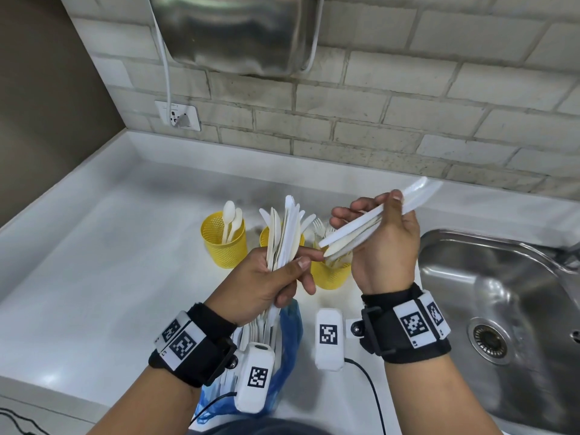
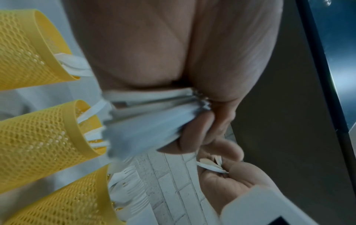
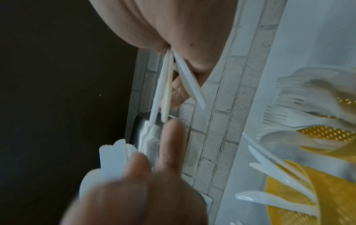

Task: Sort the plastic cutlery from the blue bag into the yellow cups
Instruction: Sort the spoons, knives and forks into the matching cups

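Three yellow mesh cups stand in a row on the white counter: the left cup (image 1: 223,243) holds spoons, the middle cup (image 1: 265,237) is mostly hidden behind my left hand, the right cup (image 1: 329,274) holds forks. My left hand (image 1: 276,277) grips a fanned bundle of white knives (image 1: 287,233) upright above the cups. My right hand (image 1: 379,233) holds a few white knives (image 1: 361,227) slanting up to the right. The blue bag (image 1: 290,343) lies below my wrists with more cutlery in it. The left wrist view shows the bundle (image 2: 146,120) held in that hand's fingers (image 2: 212,124).
A steel sink (image 1: 502,296) lies at the right. A brick wall with a socket (image 1: 177,116) and a steel dispenser (image 1: 235,29) stands behind. Black cables run along the counter's front edge.
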`<state>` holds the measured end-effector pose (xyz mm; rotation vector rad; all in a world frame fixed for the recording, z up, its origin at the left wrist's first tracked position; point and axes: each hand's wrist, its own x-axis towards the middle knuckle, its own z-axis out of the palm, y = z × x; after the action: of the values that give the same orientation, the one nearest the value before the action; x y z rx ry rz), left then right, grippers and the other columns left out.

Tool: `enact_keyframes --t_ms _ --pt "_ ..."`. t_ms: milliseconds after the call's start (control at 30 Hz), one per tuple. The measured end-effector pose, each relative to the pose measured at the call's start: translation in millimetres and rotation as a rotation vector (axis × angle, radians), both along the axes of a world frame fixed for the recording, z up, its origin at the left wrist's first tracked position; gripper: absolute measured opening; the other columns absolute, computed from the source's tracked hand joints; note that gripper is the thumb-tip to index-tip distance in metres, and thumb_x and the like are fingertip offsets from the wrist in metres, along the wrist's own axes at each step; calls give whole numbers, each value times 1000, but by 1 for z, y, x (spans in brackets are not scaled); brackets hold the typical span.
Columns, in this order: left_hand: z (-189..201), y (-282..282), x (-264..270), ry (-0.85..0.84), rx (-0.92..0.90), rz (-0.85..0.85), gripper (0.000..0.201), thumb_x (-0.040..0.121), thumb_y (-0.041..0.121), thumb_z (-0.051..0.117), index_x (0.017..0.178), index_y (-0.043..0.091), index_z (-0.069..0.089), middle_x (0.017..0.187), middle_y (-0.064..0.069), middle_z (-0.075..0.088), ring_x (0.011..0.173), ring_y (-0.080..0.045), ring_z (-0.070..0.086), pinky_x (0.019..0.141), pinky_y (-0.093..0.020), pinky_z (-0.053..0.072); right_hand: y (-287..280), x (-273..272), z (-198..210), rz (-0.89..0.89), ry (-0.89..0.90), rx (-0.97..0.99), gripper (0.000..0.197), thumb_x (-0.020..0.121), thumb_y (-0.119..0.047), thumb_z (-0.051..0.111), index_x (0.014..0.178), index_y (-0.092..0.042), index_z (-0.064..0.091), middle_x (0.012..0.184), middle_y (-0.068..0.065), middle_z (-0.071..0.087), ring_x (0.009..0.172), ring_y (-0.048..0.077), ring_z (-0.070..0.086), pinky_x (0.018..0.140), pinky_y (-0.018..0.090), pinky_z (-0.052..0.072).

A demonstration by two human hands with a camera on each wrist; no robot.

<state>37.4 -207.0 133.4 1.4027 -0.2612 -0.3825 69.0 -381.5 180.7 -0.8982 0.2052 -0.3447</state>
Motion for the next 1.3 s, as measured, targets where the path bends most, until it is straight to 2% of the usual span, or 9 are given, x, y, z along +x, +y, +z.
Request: enact_keyframes --t_ms 267,400,533,633,700,867,967,1100,1300 --pt "3 -1 1 -16 57 55 26 98 31 57 109 18 77 59 -1 35 54 -11 32 50 -25 27 -3 -2 3 -83 -114 -268 25 108 -36 47 92 -18 48 55 -4 33 42 14 27 42 21 26" --pt "4 -3 0 24 7 26 26 98 30 57 108 17 76 62 -6 24 54 -14 24 50 -30 22 1 -4 -3 63 -164 -532 23 96 -39 67 86 -21 58 56 -10 43 46 13 37 52 26 33" --pt "7 -4 -1 58 -15 -5 24 98 29 56 104 19 77 65 -11 18 55 -18 19 49 -26 23 4 -11 1 269 -192 -688 7 97 -8 68 90 -11 68 62 -13 58 48 0 49 49 15 40" --pt "11 -4 -2 61 -13 -26 25 98 29 56 86 30 78 65 -13 19 52 -15 23 50 -26 24 8 -17 10 375 -167 -646 3 94 2 67 96 0 69 77 31 59 57 10 56 48 16 48" --pt "12 -3 -2 78 -20 -34 24 97 30 57 87 30 78 63 -10 21 50 -14 25 49 -24 27 9 -18 12 387 -161 -642 7 93 2 69 100 1 70 81 38 55 63 19 55 50 19 51" --pt "12 -3 -3 86 -10 -68 29 97 30 55 78 33 76 58 -2 28 47 -13 26 48 -23 26 5 -14 5 436 -176 -608 14 91 5 71 102 -3 70 74 8 56 59 18 52 44 24 45" --pt "11 -3 -3 108 -15 -75 22 96 32 58 92 27 79 58 -2 28 47 -13 26 47 -23 25 2 -14 7 450 -210 -646 10 91 4 70 99 -2 68 78 9 60 63 23 53 45 27 46" --pt "8 -2 -2 119 -10 -110 24 95 33 60 104 20 77 59 -2 28 47 -13 25 48 -23 23 -4 -14 10 493 -238 -683 10 92 4 68 97 -4 67 75 -6 65 55 2 57 45 15 42" --pt "7 -1 -2 124 -25 -141 23 97 33 60 105 19 77 58 -1 28 45 -12 26 47 -22 23 -7 -12 10 520 -245 -755 19 94 1 67 110 -10 69 83 10 58 52 0 54 52 8 40"
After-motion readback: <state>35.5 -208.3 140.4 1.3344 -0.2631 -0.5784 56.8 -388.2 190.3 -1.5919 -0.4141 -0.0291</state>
